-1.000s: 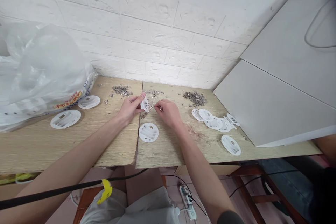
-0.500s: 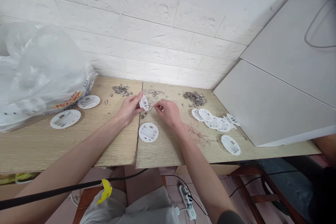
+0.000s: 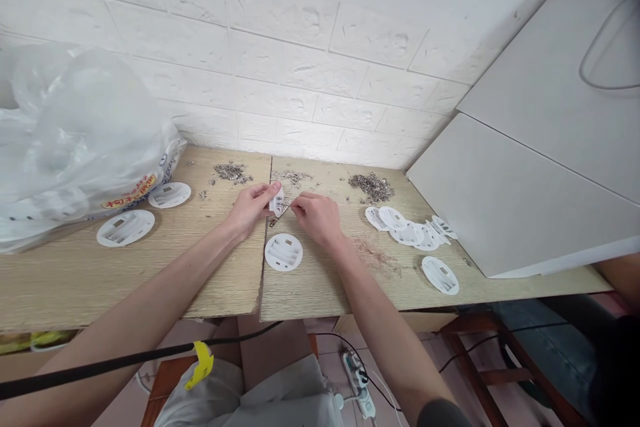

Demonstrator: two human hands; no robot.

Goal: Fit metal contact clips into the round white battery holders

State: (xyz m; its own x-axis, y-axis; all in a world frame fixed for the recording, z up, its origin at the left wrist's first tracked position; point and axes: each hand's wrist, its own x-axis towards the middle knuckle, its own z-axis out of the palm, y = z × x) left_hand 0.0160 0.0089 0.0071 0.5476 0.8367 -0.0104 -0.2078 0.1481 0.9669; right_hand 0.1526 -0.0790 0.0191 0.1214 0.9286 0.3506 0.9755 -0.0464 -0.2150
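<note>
My left hand (image 3: 253, 209) grips a white plastic battery housing (image 3: 277, 203), tilted up on its edge above the table. Close to its right side, my right hand (image 3: 316, 215) has its fingertips pinched together, facing the housing. Whatever small piece they hold is too small to make out. A slim metal tool (image 3: 273, 221) shows just under the housing; whether my right fingers touch it I cannot tell. Another round white housing (image 3: 283, 252) lies flat on the table in front of my hands. Behind them is a scatter of small metal pieces (image 3: 293, 177).
Heaps of small metal parts lie at the left (image 3: 233, 173) and right (image 3: 371, 187). Several white housings (image 3: 407, 233) overlap by a large white panel (image 3: 540, 193). Two more housings (image 3: 125, 227) lie beside a plastic bag (image 3: 85, 140). A black cable (image 3: 150, 355) crosses below the table edge.
My left hand has moved slightly right and down, turning the housing more upright. My right hand has shifted a little left, its fingertips still pinched by the housing.
</note>
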